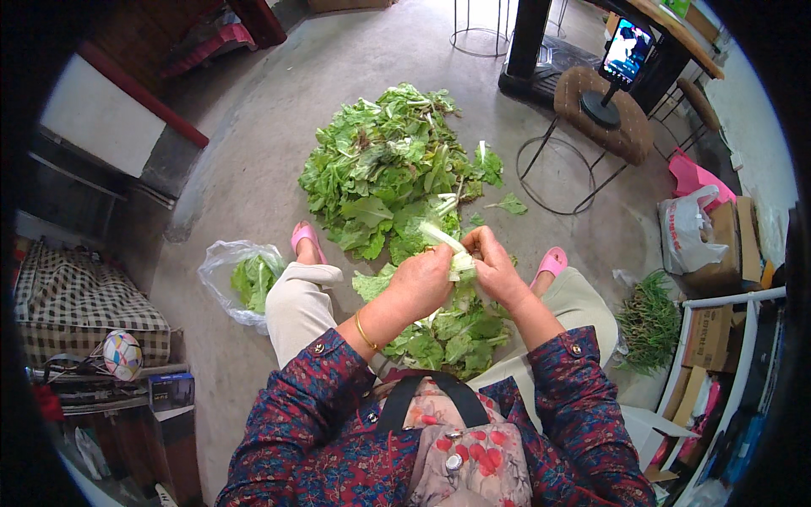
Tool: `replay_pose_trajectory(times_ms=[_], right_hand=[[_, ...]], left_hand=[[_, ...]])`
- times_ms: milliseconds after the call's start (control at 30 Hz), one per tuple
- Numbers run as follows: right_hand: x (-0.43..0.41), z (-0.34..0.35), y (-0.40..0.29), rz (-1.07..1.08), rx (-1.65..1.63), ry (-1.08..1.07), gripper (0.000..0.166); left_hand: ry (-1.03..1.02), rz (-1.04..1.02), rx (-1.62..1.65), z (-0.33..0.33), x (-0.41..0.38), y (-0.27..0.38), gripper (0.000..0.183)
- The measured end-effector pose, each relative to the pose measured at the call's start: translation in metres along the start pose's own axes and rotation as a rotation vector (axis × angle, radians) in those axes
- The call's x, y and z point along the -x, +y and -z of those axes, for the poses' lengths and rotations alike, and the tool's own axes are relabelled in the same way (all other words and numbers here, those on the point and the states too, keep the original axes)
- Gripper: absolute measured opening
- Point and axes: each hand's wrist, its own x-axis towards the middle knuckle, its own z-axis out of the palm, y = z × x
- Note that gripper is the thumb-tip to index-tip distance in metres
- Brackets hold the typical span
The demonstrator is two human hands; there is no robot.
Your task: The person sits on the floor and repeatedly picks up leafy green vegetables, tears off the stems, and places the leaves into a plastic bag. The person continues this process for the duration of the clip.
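My left hand (421,279) and my right hand (496,265) meet in front of me, both closed on the pale stalks of a leafy green vegetable (443,236). Its green leaves seem to hang to the left, below my left hand. Beyond my hands, a large heap of leafy greens (386,152) lies on the concrete floor, with a few loose leaves at its right side. A smaller pile of greens (466,336) is between my legs, partly hidden by my forearms. Left of my knee, a clear plastic bag (218,279) stands with some leaves in it.
A brown padded stool (570,95) at the upper right bears a phone (626,54) on a stand. At the right are a bunch of thin green stalks (649,323), a white plastic bag (687,237) and a metal shelf (681,355). A checkered cloth (82,298) lies at the left.
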Motion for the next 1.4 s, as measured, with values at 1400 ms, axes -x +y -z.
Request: replay_pose_trajectory(times_ms=[1400], right_hand=[[-0.018,-0.063,0.097,-0.550,-0.147,0.083,0.021]], left_hand=[[1.708,0.700,0.728,0.164,0.194,-0.354,0.013]])
